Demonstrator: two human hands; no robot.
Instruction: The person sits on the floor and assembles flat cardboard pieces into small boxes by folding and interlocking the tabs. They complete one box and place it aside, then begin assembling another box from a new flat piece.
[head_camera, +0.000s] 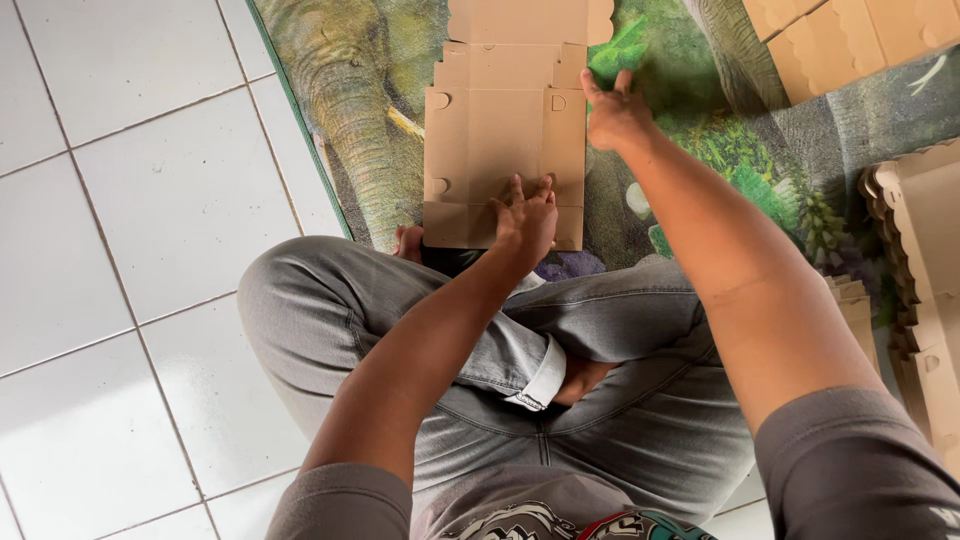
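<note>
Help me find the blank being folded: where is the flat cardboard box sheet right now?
In the head view, the flat cardboard box sheet lies top centre on the elephant-print mat, beyond the crossed legs, under the left hand, right hand at its edge.

Matt brown cardboard box blank (503, 140), glossy white floor tiles (130, 200), smooth printed mat (700, 170), grey denim trousers (600, 400)

The floor (130, 200) is made of big white square tiles with thin grey lines between them, filling the left of the frame. A mat (340, 110) with an elephant and green plants covers the upper right. The light is soft.
</note>
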